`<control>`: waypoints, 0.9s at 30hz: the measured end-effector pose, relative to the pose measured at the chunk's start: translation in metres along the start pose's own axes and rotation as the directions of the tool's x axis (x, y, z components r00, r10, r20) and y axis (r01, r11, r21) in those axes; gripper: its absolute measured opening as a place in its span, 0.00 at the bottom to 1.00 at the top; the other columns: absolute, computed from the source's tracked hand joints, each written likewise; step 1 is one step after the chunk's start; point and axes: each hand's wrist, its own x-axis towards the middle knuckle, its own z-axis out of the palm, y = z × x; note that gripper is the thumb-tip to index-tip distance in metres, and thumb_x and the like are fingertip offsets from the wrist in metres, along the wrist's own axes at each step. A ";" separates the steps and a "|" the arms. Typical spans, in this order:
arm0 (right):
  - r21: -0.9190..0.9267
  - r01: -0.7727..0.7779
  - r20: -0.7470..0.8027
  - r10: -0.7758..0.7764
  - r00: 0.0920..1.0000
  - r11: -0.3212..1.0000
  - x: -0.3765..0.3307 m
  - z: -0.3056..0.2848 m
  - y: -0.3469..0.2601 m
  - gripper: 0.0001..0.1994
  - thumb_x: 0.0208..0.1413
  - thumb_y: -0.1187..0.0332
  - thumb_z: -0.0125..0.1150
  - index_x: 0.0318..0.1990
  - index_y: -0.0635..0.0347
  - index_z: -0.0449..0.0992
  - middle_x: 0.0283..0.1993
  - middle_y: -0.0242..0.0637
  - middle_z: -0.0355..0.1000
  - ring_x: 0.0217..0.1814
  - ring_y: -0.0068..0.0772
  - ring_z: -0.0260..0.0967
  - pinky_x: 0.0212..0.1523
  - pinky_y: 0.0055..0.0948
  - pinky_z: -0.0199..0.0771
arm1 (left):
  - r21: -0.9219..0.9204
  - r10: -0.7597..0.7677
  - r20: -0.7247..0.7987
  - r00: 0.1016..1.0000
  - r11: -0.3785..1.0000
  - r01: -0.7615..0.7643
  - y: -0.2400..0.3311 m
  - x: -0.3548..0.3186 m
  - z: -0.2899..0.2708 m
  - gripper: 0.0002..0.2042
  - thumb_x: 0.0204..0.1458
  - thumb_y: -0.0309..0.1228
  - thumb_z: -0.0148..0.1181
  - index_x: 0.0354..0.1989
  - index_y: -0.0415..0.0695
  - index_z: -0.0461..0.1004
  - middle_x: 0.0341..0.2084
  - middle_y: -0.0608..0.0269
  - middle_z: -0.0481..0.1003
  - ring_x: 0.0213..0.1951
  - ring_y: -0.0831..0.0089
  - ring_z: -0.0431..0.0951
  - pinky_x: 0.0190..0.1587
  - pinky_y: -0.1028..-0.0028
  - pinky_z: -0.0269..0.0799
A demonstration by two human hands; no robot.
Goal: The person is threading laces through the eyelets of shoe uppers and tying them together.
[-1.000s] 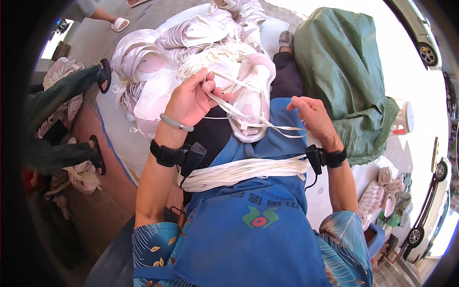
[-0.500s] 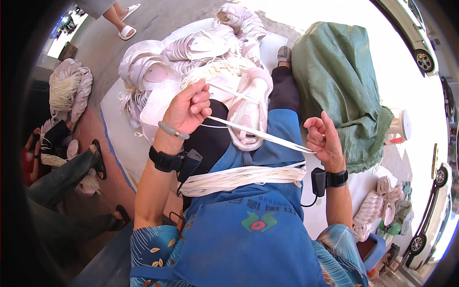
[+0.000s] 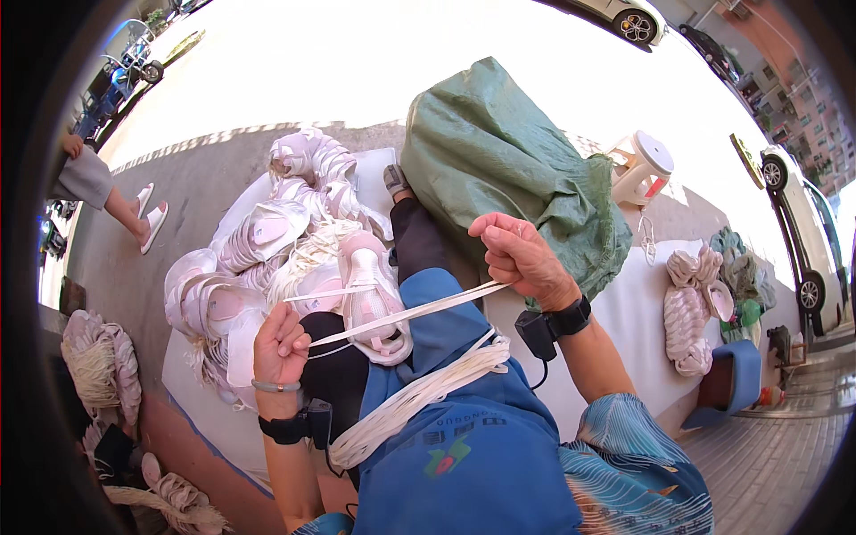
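While both hands pinch, white lace (image 3: 406, 312) taut between left grip (image 3: 281, 343), right grip (image 3: 517, 259)

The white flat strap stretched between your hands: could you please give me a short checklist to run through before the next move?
1. Left hand gripping the white flat strap: ok.
2. Right hand pinching its other end: ok.
3. Strap taut, no visible twist: ok.
4. Bundle of white straps resting across the blue apron: ok.
5. Pale pink sneaker under the strap, whether laced: cannot tell.
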 end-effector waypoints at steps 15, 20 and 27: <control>0.324 0.222 -0.095 -0.202 0.975 0.920 -0.017 -0.014 -0.006 0.22 0.68 0.50 0.36 0.37 0.59 0.68 0.14 0.20 0.39 0.09 0.12 0.32 0.06 0.19 0.35 | 0.308 -0.178 0.080 0.981 0.940 0.145 -0.036 -0.043 0.018 0.12 0.63 0.38 0.47 0.36 0.42 0.69 0.13 0.79 0.57 0.12 0.87 0.56 0.26 0.77 0.71; -0.160 -0.109 -0.054 0.101 0.993 0.981 -0.016 0.023 0.033 0.21 0.67 0.53 0.39 0.35 0.62 0.72 0.16 0.20 0.46 0.12 0.12 0.40 0.11 0.18 0.41 | 0.513 -0.274 0.029 0.961 0.829 0.221 -0.040 -0.036 0.036 0.14 0.63 0.40 0.46 0.37 0.41 0.69 0.13 0.79 0.56 0.12 0.88 0.56 0.20 0.80 0.66; -0.621 -0.086 0.083 0.175 0.981 0.779 0.020 0.066 0.083 0.21 0.64 0.56 0.41 0.41 0.65 0.75 0.21 0.24 0.58 0.20 0.15 0.53 0.20 0.20 0.53 | 0.716 -0.360 0.039 0.932 0.661 0.225 -0.040 -0.050 0.045 0.17 0.64 0.43 0.45 0.39 0.40 0.72 0.14 0.78 0.56 0.15 0.87 0.57 0.22 0.82 0.64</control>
